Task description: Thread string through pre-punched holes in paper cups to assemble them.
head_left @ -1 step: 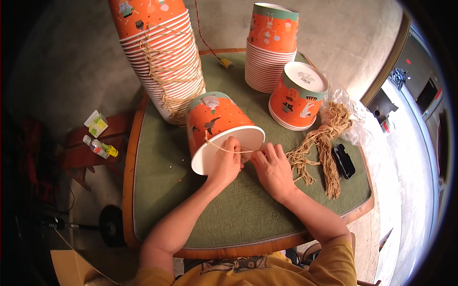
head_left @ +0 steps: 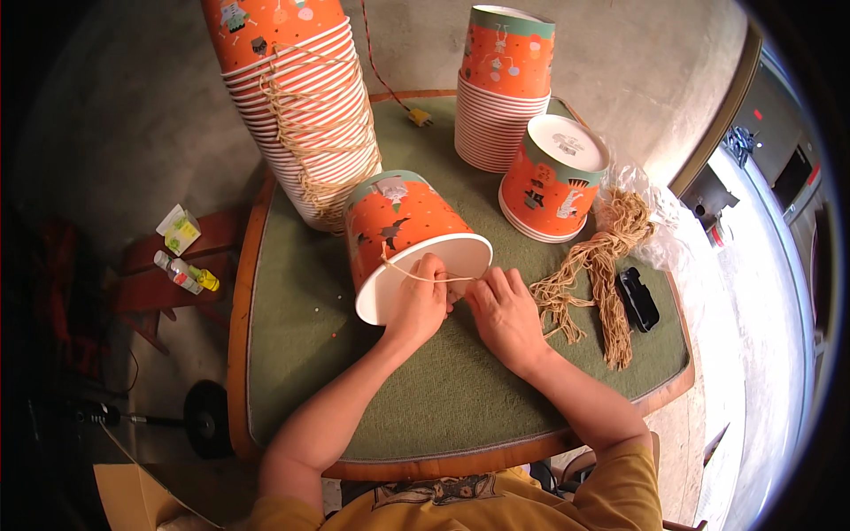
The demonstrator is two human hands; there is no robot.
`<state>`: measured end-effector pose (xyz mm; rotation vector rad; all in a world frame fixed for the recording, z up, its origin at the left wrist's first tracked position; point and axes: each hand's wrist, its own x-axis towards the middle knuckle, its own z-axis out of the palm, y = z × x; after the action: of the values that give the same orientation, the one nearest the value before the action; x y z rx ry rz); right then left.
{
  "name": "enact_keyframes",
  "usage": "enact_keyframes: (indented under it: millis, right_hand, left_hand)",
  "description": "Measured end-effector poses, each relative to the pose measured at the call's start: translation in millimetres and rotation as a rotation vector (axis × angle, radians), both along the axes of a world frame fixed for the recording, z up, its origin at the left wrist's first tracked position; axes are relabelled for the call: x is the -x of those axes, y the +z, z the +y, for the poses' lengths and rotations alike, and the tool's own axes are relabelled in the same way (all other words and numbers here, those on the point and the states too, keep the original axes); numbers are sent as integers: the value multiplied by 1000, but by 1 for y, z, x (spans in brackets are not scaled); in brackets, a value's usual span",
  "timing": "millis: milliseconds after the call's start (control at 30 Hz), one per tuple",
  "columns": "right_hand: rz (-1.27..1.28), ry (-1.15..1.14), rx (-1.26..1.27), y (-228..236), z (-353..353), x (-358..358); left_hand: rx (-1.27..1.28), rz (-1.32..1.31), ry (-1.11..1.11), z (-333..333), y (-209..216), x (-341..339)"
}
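An orange paper bucket (head_left: 403, 217) with a green band and printed figures lies tilted on its side, its white-rimmed mouth facing me. A thin tan cord (head_left: 403, 271) comes from its side near the rim and crosses the mouth. At that mouth my left hand (head_left: 421, 303) is closed, its fingers pinched on the cord and partly inside the bucket. Just right of it, my right hand (head_left: 508, 313) pinches the cord too, knuckles up. The fingertips of both hands are partly hidden.
Behind stands a tall stack of buckets (head_left: 305, 115) draped with cords. Further right are a second stack (head_left: 502, 106) and upturned buckets (head_left: 551, 186). A bundle of cords (head_left: 611, 283), a clear plastic bag (head_left: 660, 234) and a black tray (head_left: 637, 301) lie on the green-topped table (head_left: 390, 416).
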<state>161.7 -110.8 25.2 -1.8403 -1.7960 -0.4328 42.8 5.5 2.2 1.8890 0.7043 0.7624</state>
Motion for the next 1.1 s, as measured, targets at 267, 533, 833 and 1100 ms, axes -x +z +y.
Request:
enact_keyframes:
  millis: [267,533,833,1100]
  right_hand:
    - [-35,55,59,-2,0,3]
    - [-43,79,42,1,1,4]
    - [17,85,74,4,-3,5]
    - [272,16,239,-1,-10,8]
  left_hand:
    - [92,-33,13,3,-5,0]
    - [541,-179,-73,7,10,6]
    - [32,-101,-255,10,-5,6]
    - [-84,44,-124,-4,0,13]
